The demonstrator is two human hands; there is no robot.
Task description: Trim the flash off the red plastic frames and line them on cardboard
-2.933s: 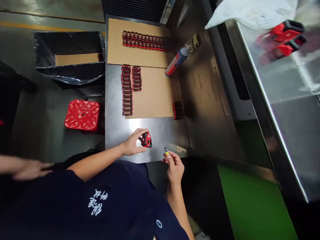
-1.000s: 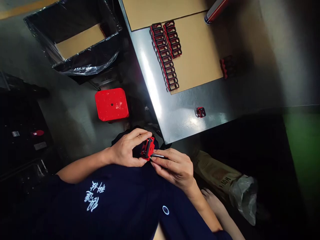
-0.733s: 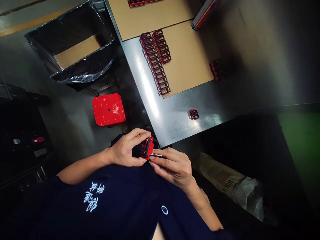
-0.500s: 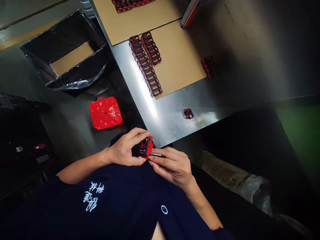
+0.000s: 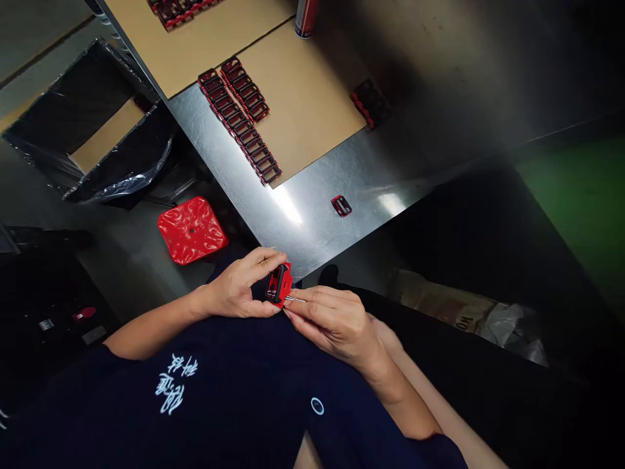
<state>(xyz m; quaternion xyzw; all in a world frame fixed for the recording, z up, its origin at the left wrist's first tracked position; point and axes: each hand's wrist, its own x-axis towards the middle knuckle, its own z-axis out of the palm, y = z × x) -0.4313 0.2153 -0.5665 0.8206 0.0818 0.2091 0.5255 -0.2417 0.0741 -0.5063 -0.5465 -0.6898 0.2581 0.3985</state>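
My left hand is closed on a small red-and-black plastic frame, thumb and fingers at its opposite ends, above my lap near the bench corner. Between the fingertips of my right hand is a thin, shiny metal tool, possibly tweezers. Its tip meets the red side of the frame; the exact contact point is too small to make out. A similar single frame lies on the metal bench just beyond my hands.
Rows of like frames lie along the cardboard sheet, with a small dark group at its right edge. A spray can stands behind. A red stool and a black-lined bin are left of the bench.
The view has turned, so the bench and its contents appear shifted left. Both hands keep their grip on the frame and tool. A pale forearm-like shape now shows beside my right arm.
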